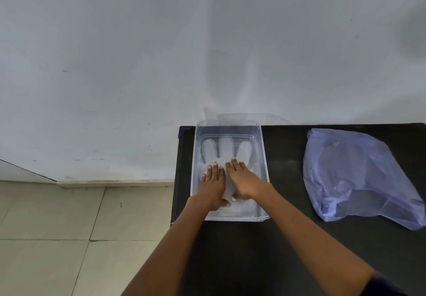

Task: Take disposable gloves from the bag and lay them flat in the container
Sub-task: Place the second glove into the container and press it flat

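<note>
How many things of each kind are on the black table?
Container: 1
Bag: 1
Glove seen flat in the container: at least 1; any beneath cannot be told apart
Total: 3
Both the left hand and right hand press flat on the glove.

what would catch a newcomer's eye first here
Two bare hands, left hand and right hand, press flat on a translucent glove inside the clear container at the black table's left end. To the right lies a crumpled bluish plastic bag.
</note>
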